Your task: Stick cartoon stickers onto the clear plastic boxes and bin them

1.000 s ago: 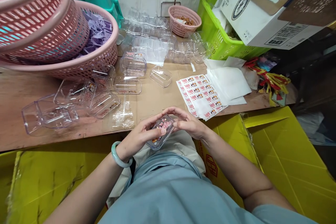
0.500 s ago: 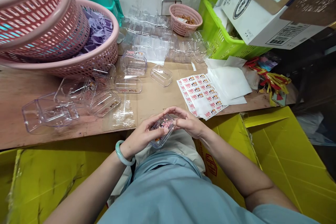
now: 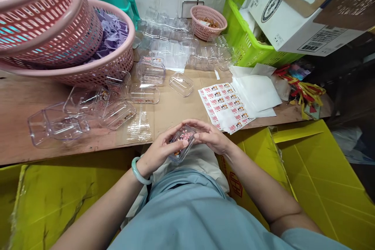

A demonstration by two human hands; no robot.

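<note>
Over my lap, just in front of the table edge, I hold a small clear plastic box [image 3: 179, 155] with a pink printed sticker on its face. My left hand [image 3: 161, 149] is wrapped round its left side, the thumb lying across the sticker. At the box's right and far edge, my right hand [image 3: 213, 137] grips with thumb and curled fingers. Beyond my hands, sheets of cat-and-flower stickers [image 3: 225, 105] lie on the table, and a loose clear lid [image 3: 181, 84] rests on cardboard. More clear boxes [image 3: 150, 71] sit to the left, some bearing stickers.
Stacked pink baskets [image 3: 67, 71] with purple pieces stand at the left. A small pink basket [image 3: 208, 27] and a green crate [image 3: 249, 52] are at the back. Several clear shells [image 3: 166, 33] crowd the rear. Yellow cartons [image 3: 319, 172] flank my legs below the table.
Both hands keep their hold on the box. It is tilted slightly differently, and my right thumb has shifted a little toward the box's right edge.
</note>
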